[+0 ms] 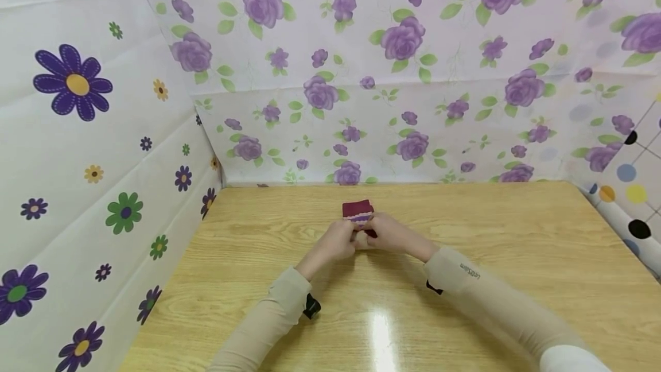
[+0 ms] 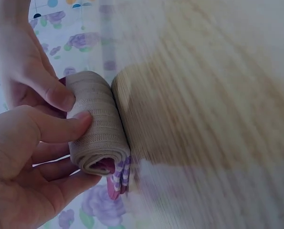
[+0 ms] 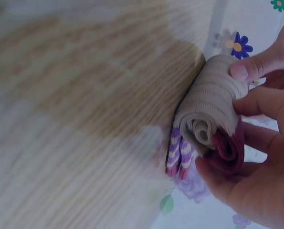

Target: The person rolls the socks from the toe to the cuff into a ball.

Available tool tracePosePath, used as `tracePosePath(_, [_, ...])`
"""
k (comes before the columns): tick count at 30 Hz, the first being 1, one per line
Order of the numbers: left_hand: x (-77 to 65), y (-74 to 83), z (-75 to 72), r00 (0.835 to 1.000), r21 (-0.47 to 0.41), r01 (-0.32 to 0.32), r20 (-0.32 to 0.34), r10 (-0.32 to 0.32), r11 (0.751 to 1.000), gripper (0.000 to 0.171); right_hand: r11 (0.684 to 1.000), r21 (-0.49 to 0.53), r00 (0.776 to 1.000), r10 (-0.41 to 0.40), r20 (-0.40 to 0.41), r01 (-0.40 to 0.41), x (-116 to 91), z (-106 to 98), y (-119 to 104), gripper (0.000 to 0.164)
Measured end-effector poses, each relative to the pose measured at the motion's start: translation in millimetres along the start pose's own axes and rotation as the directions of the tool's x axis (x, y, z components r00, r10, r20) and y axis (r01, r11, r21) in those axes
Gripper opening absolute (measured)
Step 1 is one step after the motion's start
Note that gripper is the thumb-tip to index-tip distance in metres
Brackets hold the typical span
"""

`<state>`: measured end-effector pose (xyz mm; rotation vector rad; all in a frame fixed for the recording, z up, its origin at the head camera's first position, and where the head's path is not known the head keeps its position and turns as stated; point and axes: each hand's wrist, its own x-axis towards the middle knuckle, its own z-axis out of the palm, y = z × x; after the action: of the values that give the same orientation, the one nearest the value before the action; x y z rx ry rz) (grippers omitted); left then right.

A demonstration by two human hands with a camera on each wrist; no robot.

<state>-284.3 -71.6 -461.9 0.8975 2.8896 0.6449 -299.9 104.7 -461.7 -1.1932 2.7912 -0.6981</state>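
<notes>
at far left, a white cloth wall printed with purple, green and yellow daisies [image 1: 124,45] meets a glossy, pale wooden table [image 1: 237,234]. next comes the person's bare left hand [image 1: 338,241], below a beige sleeve [image 1: 263,326]; its thumb and fingers pinch one end of a beige, ribbed-knit, sock-like roll [image 2: 101,136]. the roll sits on the table between the hands, towards the far side. beyond it lie a purple-and-white striped knit band [image 1: 360,218] and a flat crimson knit end [image 1: 357,208].

the knit looks light, soft and squashy, hardly fragile and not slippery (though a loose coil like this could spring open if let go). the best hold is probably both ends at once, thumbs on the outer layer, gently enough not to crush it.

to the right, the person's bare right hand [image 1: 392,234] pinches the other end, where crimson fabric shows beside the beige coil.
</notes>
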Motion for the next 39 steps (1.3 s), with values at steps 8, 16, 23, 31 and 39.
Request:
tracePosePath(8, [5.2, -10.8, -5.8, 0.998, -0.128, 0.031, 0.066, -0.023, 0.991, 0.020, 0.995, -0.075, 0.969, 0.053, -0.240, -0.073, -5.6, 3.5, -5.7, 0.009])
tracePosePath(16, [9.2, -17.9, -9.9, 0.995, -0.225, 0.024, 0.100, -0.001, 0.974, 0.008, 0.983, -0.185, 0.959, -0.038, -0.279, -0.015, -9.6, 3.1, -8.1, 0.007])
tracePosePath(23, [10.4, -25.5, -10.2, 0.984, -0.319, 0.126, 0.158, -0.079, 0.939, 0.024, 0.954, -0.299, 0.977, -0.073, -0.199, 0.011, -12.4, 4.3, -6.7, 0.012])
tracePosePath(31, [11.2, -29.5, -13.1, 0.982, -0.336, 0.142, 0.163, -0.091, 0.931, 0.032, 0.957, -0.290, 0.996, -0.031, -0.082, 0.006, -13.4, 4.3, -4.3, 0.038])
tracePosePath(39, [11.1, -34.5, -8.1, 0.984, -0.391, 0.177, 0.102, -0.149, 0.903, 0.038, 0.973, -0.230, 0.997, 0.000, -0.074, -0.017, -8.4, 6.5, 4.6, 0.036])
